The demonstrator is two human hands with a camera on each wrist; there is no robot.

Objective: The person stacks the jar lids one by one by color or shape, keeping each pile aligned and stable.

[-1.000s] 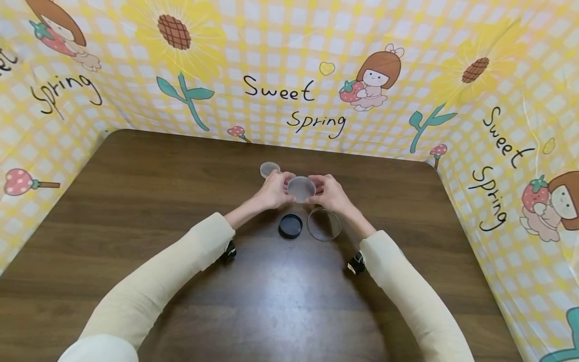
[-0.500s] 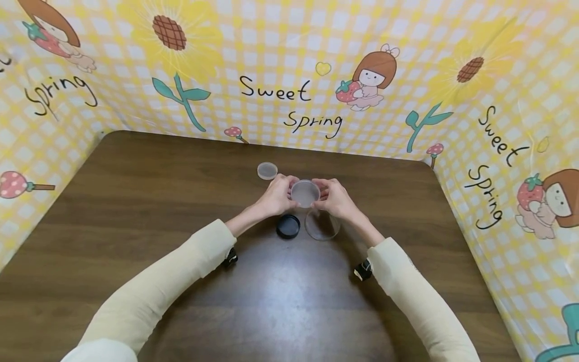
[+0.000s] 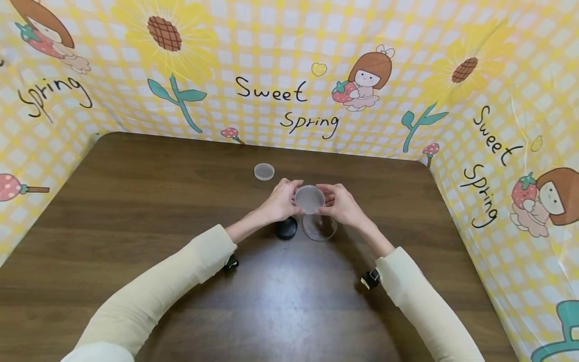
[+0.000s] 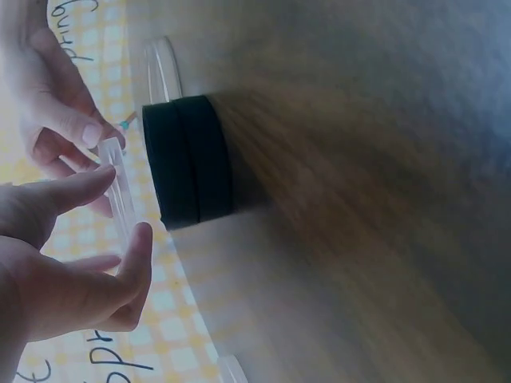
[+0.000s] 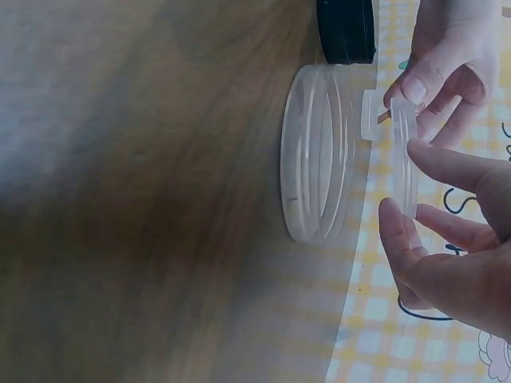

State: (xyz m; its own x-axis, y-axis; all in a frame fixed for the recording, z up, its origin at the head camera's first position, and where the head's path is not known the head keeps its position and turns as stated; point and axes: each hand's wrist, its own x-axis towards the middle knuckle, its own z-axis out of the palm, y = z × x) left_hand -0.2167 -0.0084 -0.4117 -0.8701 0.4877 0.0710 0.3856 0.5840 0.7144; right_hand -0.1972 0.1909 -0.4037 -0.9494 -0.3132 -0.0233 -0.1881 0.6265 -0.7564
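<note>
A clear round petri dish (image 3: 309, 200) is held up off the table between both hands. My left hand (image 3: 284, 200) grips its left edge, thumb on the near side and fingers on the far side. On the opposite edge, my right hand (image 3: 347, 206) pinches it the same way. Seen edge-on in the left wrist view, the petri dish (image 4: 120, 191) is thin and flat. Beneath it in the head view lies a larger clear dish (image 3: 319, 231), partly overlapped. A black round container (image 3: 286, 229) stands just left of that, its far rim hidden by my left hand.
Farther back on the brown wooden table (image 3: 181, 186) lies a smaller clear dish (image 3: 264, 172). A yellow checked cloth (image 3: 271, 50) with printed flowers and lettering walls the table at the back and sides.
Both hands have carried the petri dish to the right and nearer the body, and it now overlaps the larger dish. The small dish at the back has come fully into sight.
</note>
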